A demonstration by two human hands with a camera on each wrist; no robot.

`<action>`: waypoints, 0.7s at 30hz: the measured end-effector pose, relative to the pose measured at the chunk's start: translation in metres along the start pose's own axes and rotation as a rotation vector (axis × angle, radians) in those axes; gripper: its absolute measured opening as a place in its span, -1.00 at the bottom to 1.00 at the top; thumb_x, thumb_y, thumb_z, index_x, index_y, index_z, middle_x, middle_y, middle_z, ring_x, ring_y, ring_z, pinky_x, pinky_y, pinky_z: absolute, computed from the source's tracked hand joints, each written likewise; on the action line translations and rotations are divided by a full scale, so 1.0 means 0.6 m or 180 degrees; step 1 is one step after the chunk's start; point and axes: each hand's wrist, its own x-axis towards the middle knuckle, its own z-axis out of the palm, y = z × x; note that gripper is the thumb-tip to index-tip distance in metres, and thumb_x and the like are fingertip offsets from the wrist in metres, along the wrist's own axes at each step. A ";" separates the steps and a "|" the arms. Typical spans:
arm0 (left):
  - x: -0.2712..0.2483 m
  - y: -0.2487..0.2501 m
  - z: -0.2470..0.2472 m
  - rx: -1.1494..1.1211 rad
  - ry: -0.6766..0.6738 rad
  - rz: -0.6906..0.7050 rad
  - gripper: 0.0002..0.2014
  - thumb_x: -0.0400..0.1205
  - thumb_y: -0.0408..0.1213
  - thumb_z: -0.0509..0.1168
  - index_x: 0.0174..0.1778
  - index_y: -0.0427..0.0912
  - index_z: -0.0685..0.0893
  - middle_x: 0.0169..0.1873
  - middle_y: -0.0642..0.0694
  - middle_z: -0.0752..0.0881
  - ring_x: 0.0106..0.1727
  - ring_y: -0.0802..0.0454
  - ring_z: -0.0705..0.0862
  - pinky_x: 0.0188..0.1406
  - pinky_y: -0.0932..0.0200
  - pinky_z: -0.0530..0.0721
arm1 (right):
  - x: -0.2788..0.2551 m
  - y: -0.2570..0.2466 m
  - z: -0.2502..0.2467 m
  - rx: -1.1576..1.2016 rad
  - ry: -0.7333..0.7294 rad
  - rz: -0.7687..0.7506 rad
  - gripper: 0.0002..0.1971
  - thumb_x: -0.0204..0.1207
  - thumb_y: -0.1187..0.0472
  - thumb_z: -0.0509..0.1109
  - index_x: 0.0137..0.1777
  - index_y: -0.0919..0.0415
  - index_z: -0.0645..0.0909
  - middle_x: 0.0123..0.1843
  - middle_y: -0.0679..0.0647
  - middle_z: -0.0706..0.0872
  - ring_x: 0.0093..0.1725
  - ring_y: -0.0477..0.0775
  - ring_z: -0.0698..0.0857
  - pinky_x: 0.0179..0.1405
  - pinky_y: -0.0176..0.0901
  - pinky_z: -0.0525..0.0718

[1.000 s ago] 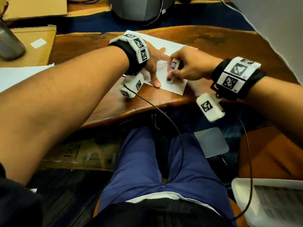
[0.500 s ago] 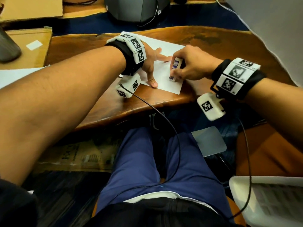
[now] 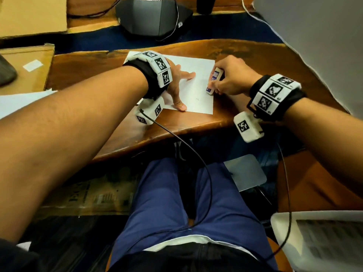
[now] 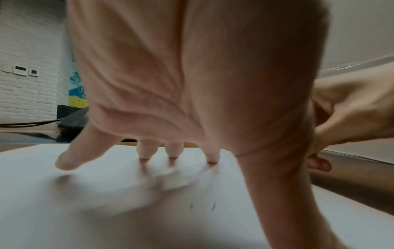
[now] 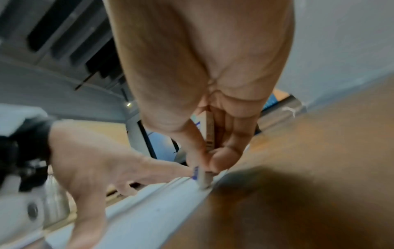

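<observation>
— What is being worked on at the brown wooden table (image 3: 84, 65)?

— A white rectangular sheet of paper (image 3: 198, 89) is being kept flat near the table's front edge. It is being pinned by the left hand (image 3: 177, 83): the fingers are being held straight and spread, tips pressing down, nothing being gripped.

— And the right hand (image 3: 233, 79)?

— A white block eraser in a blue-printed sleeve (image 3: 216, 75) is being pinched between its thumb and curled fingers, tilted, its lower end being rubbed on the sheet at the right-hand border.

— What is being noted as changed?

— Over the last second the eraser is being drawn away from the left forefinger, which it was nearly touching, toward that border. That strip is being judged as the part now being cleaned, while two faint short pencil marks (image 3: 197, 99) nearer the left thumb are being left untouched.

— What is being shown by one camera only?

— From the head, the whole sheet and both hands are being taken in, yet the eraser's contact is not being made plain. From the right wrist, the eraser (image 5: 204, 182) is being seen with its bare end on the paper's edge. From the left wrist, the pressing fingertips (image 4: 145, 154) and the marks (image 4: 213, 205) are being shown close, the eraser being hidden.
</observation>
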 end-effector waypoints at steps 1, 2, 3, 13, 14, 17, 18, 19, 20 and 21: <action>-0.001 0.001 0.000 0.0018 -0.0005 -0.0007 0.26 0.21 0.35 0.52 0.66 0.37 -0.22 0.73 -0.09 -0.18 0.71 -0.30 0.02 0.58 -0.35 0.16 | 0.000 -0.001 0.001 0.0000 0.0027 0.0000 -0.69 0.54 0.16 0.54 0.24 0.22 0.69 0.13 0.10 0.73 0.08 0.08 0.71 -0.07 -0.18 0.64; -0.002 0.001 0.000 0.0029 -0.0006 -0.0011 0.26 0.22 0.35 0.52 0.66 0.37 -0.22 0.73 -0.09 -0.18 0.71 -0.30 0.01 0.58 -0.35 0.15 | 0.000 -0.004 0.003 -0.0050 -0.0046 -0.0061 -0.72 0.54 0.16 0.54 0.20 0.22 0.69 0.11 0.10 0.73 0.06 0.08 0.71 -0.09 -0.18 0.63; -0.003 0.000 0.000 0.0025 -0.0008 -0.0020 0.25 0.23 0.34 0.52 0.66 0.36 -0.22 0.73 -0.08 -0.19 0.71 -0.30 0.00 0.58 -0.35 0.13 | -0.002 -0.008 0.006 -0.0113 -0.0155 -0.0148 -0.75 0.53 0.15 0.54 0.15 0.22 0.70 0.09 0.10 0.74 0.03 0.08 0.71 -0.13 -0.21 0.62; -0.002 0.002 0.001 -0.0076 -0.0037 -0.0055 0.27 0.21 0.35 0.53 0.65 0.39 -0.24 0.73 -0.09 -0.20 0.70 -0.32 0.01 0.57 -0.37 0.17 | -0.010 -0.004 0.009 0.0005 -0.0174 -0.0144 -0.74 0.52 0.11 0.56 0.15 0.18 0.70 0.09 0.10 0.77 0.03 0.08 0.75 -0.07 -0.16 0.71; -0.002 0.003 0.001 -0.0066 -0.0027 -0.0057 0.27 0.21 0.36 0.52 0.65 0.39 -0.24 0.73 -0.10 -0.19 0.70 -0.33 0.02 0.57 -0.38 0.17 | -0.009 -0.001 0.007 0.0054 -0.0056 -0.0057 -0.71 0.52 0.11 0.55 0.19 0.20 0.69 0.12 0.10 0.76 0.05 0.08 0.74 -0.06 -0.16 0.70; -0.006 0.004 -0.001 0.0040 -0.0030 -0.0066 0.31 0.11 0.43 0.48 0.65 0.39 -0.25 0.73 -0.11 -0.16 0.70 -0.33 0.06 0.59 -0.36 0.19 | -0.009 -0.009 0.015 -0.0125 -0.0172 -0.0274 -0.75 0.51 0.10 0.56 0.11 0.18 0.71 0.08 0.11 0.77 0.01 0.09 0.72 -0.11 -0.18 0.65; -0.007 0.004 0.000 0.0039 -0.0048 -0.0068 0.33 0.07 0.44 0.46 0.65 0.39 -0.25 0.73 -0.11 -0.16 0.70 -0.33 0.06 0.59 -0.36 0.19 | -0.011 -0.013 0.017 -0.0179 -0.0252 -0.0356 -0.76 0.51 0.10 0.56 0.09 0.18 0.71 0.06 0.11 0.78 -0.01 0.08 0.73 -0.13 -0.20 0.64; -0.007 0.004 0.000 0.0028 -0.0052 -0.0062 0.33 0.05 0.44 0.45 0.65 0.40 -0.25 0.73 -0.11 -0.16 0.70 -0.33 0.06 0.58 -0.37 0.19 | -0.012 -0.014 0.016 -0.0195 -0.0249 -0.0359 -0.75 0.50 0.10 0.57 0.10 0.19 0.71 0.06 0.11 0.78 -0.02 0.06 0.72 -0.16 -0.23 0.63; -0.006 0.005 0.000 0.0019 -0.0046 -0.0047 0.33 0.06 0.43 0.46 0.65 0.40 -0.25 0.73 -0.11 -0.16 0.70 -0.34 0.05 0.58 -0.37 0.19 | -0.011 -0.010 0.012 -0.0137 -0.0173 -0.0258 -0.73 0.50 0.11 0.57 0.13 0.20 0.71 0.09 0.11 0.77 -0.01 0.05 0.72 -0.16 -0.24 0.62; -0.006 0.005 0.000 0.0015 -0.0034 -0.0038 0.32 0.08 0.43 0.47 0.65 0.39 -0.24 0.73 -0.12 -0.17 0.70 -0.34 0.05 0.58 -0.38 0.19 | -0.009 -0.005 0.008 -0.0043 -0.0060 -0.0133 -0.70 0.50 0.12 0.57 0.18 0.21 0.70 0.12 0.12 0.76 0.02 0.06 0.71 -0.15 -0.24 0.62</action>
